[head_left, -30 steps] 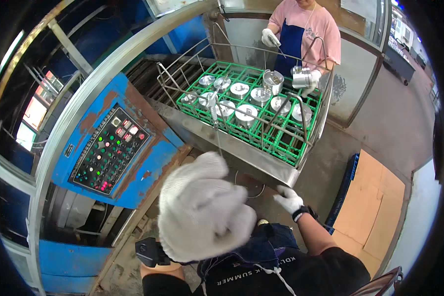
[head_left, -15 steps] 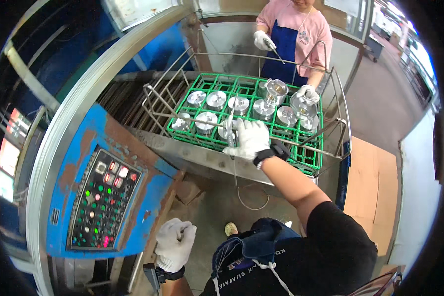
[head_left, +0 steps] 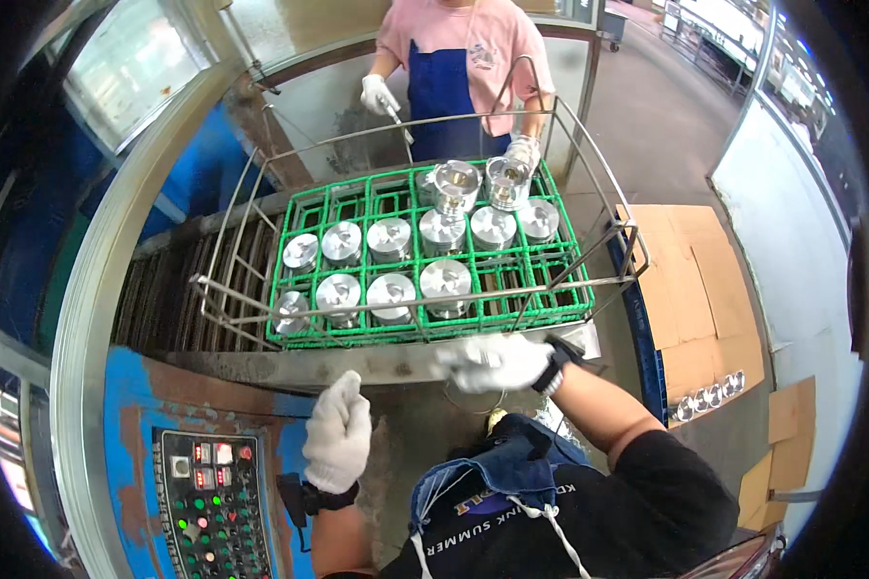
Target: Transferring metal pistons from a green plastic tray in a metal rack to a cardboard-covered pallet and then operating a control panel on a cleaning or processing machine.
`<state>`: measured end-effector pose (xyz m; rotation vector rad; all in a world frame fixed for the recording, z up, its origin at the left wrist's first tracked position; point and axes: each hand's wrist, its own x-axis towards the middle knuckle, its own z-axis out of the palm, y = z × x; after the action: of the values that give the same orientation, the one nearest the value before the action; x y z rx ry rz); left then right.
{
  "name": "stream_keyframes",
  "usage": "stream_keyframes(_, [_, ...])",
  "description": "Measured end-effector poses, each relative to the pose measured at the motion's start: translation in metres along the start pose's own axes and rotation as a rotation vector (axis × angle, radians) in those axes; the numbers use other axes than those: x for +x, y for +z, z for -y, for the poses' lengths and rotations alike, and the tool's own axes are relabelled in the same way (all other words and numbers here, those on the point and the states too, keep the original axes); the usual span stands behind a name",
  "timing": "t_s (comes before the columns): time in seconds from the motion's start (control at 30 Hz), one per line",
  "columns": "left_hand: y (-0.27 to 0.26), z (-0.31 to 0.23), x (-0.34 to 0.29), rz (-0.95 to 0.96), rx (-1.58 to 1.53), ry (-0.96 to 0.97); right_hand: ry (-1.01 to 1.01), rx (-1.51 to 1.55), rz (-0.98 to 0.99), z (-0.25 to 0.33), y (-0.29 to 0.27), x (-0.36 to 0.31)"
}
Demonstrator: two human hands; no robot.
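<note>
Short of the basket's near edge, my right hand (head_left: 492,363), in a white glove, has its fingers stretched out with no object visible in it; its fingertips are slightly blurred. My left hand (head_left: 338,434), also gloved, is raised beside the control panel, empty, its fingers loosely extended close together. Beyond both hands stands a green-coated wire basket (head_left: 357,183) with several silver metal pistons in its cells. One piston (head_left: 445,282) sits in the near row, closest to my right hand. At the far side, a piston (head_left: 454,183) rests crown-down above the grid.
Opposite me, a person in a blue apron (head_left: 444,96) has one gloved hand on another piston (head_left: 508,181) and a slim tool (head_left: 396,118) in the other. Steel rails (head_left: 396,307) surround the basket. A control panel (head_left: 208,502) is at lower left, cardboard (head_left: 695,299) at right.
My right hand has drawn back from the basket, and the slim tool it held is no longer in it. My left fingers have uncurled. The view has shifted, and the co-worker's piston has changed position.
</note>
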<state>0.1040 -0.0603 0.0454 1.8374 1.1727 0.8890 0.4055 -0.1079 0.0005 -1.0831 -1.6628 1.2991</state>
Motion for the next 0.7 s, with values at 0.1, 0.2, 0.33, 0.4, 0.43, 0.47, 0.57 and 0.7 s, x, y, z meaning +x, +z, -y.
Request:
stream_keyframes(0.1, [0.006,-0.015,0.045,0.035,0.093,0.192,0.335,-0.233,0.023,-0.022,0.005,-0.059])
stream_keyframes(0.2, [0.016,-0.023,0.092,0.116,0.274,0.343,0.857,-0.157,-0.414,-0.011,-0.001,-0.09])
stream_keyframes(0.33, [0.063,-0.064,0.165,0.403,0.545,0.407,0.798,-0.53,-0.5,-0.008,-0.004,-0.117])
stream_keyframes(0.4, [0.092,-0.073,0.201,0.625,0.708,0.267,0.83,-0.327,-0.509,0.019,-0.006,-0.113])
stream_keyframes(0.43, [0.107,-0.073,0.216,0.717,0.778,0.199,0.854,-0.141,-0.521,0.029,-0.011,-0.11])
stream_keyframes(0.47, [0.12,-0.051,0.23,0.715,0.801,0.285,0.914,-0.157,-0.575,0.036,-0.016,-0.106])
stream_keyframes(0.57, [0.172,0.019,0.28,0.752,0.89,0.574,0.9,-0.2,-0.807,0.011,-0.009,-0.11])
stream_keyframes(0.7, [0.22,0.052,0.303,0.896,1.037,0.582,0.698,-0.276,-0.737,0.023,0.023,-0.106])
